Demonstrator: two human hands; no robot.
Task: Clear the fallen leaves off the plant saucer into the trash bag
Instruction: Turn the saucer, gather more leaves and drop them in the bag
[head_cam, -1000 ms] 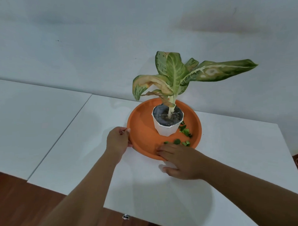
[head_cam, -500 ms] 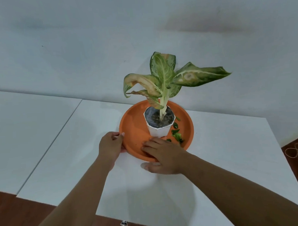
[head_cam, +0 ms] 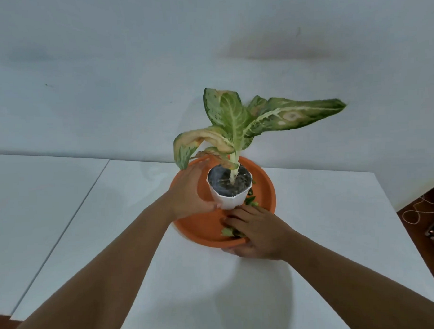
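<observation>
The person's left hand [head_cam: 190,192], at the centre of the frame, curls around the left side of a white pot [head_cam: 228,198], thumb at the pot's lower front and fingers [head_cam: 201,165] reaching behind it under a drooping leaf; it grips the pot. Just below and to the right, the right hand [head_cam: 257,234] lies palm down over the near rim of the orange saucer [head_cam: 203,228], fingers bent onto the saucer floor and thumb tucked under the outer edge. Pale green leaf scraps [head_cam: 229,232] show beneath its fingertips; whether the hand has closed on them cannot be told.

More fallen leaves [head_cam: 251,200], small dark green pieces, lie on the saucer floor to the right of the pot, between the pot and the right hand's knuckles. The pot holds dark soil and 1 plant [head_cam: 234,122] with broad variegated leaves: 1 stands upright, 1 stretches toward the right of the frame, and a yellowed leaf hangs to the left over the left hand.

The saucer sits on a white table [head_cam: 323,222] against a pale wall. A second white table [head_cam: 40,207] adjoins it in the left of the frame. At the right edge, a thin cord [head_cam: 414,211] lies on a dark wooden floor.
</observation>
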